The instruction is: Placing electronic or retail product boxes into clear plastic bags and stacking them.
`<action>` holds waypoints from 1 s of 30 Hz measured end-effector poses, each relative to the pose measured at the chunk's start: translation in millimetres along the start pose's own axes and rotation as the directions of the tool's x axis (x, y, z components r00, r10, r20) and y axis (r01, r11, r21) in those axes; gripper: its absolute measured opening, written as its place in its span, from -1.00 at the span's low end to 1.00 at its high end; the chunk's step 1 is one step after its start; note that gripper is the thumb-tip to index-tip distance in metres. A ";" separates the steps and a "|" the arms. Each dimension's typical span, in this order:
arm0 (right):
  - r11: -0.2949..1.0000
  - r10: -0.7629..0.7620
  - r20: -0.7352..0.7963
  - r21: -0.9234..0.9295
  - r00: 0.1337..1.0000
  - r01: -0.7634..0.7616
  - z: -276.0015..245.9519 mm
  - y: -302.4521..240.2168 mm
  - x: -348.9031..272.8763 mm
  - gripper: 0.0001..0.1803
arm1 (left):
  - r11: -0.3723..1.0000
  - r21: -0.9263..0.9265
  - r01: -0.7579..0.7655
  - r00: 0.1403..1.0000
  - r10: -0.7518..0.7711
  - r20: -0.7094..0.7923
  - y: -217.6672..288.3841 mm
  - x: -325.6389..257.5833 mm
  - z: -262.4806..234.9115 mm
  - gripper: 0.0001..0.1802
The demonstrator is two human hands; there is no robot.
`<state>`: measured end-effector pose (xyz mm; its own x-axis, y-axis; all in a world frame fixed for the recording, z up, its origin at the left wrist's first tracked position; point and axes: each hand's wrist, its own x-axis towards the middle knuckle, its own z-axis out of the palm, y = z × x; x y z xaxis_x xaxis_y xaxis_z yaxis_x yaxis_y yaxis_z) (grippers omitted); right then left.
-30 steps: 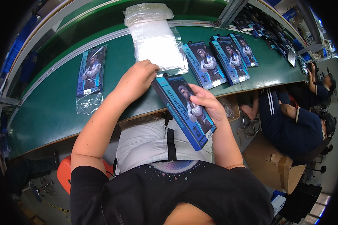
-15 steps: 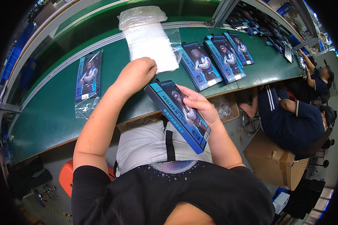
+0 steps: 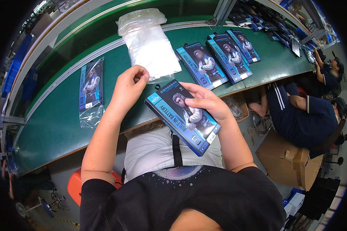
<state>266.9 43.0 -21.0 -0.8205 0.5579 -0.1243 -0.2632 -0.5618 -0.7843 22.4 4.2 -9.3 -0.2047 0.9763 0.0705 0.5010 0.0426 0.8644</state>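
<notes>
My right hand (image 3: 208, 101) grips a flat blue-and-black box (image 3: 183, 115) by its right edge, thumb on the printed front. The box is tilted above my lap, a small black hang tab at its top. My left hand (image 3: 130, 86) is closed in a pinch beside the near edge of a stack of clear plastic bags (image 3: 154, 54). Whether a bag's edge is between the fingertips I cannot make out. Left on the green table lies a similar box in a clear bag (image 3: 91, 86), the bag's loose end toward me.
Several similar boxes (image 3: 202, 65) lie on the green table (image 3: 54, 131) to the right of the bags. More dark packages (image 3: 254, 21) are heaped at the far right. A co-worker (image 3: 304, 111) sits at right by a cardboard carton (image 3: 289, 159); another person's hands (image 3: 316, 57) work farther off.
My left hand has drawn back from the bag stack, toward me and left, its fingers now pinched. The box in my right hand has turned so its front faces up more.
</notes>
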 end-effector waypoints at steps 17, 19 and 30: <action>0.986 0.115 0.238 -0.146 0.964 -0.081 18.1 8.4 39.8 -0.04 | 0.988 0.010 -0.152 0.982 0.150 0.117 -10.4 -15.5 -23.6 -0.77; 0.996 0.029 0.205 -0.093 0.978 -0.010 25.9 10.9 37.0 -0.15 | 0.958 0.012 -0.286 0.946 0.280 0.163 -18.1 -9.3 -19.5 -0.80; 0.960 0.101 -0.040 -0.257 0.994 -0.108 24.2 17.1 13.5 -0.31 | 0.987 -0.163 0.010 1.000 -0.009 0.007 -5.2 -29.3 -21.9 -0.85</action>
<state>239.1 26.1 -21.4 -0.8222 0.5221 -0.2267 -0.0338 -0.4424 -0.8962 7.3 -29.3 -5.0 -0.2028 0.9774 0.0595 0.3548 0.0168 0.9348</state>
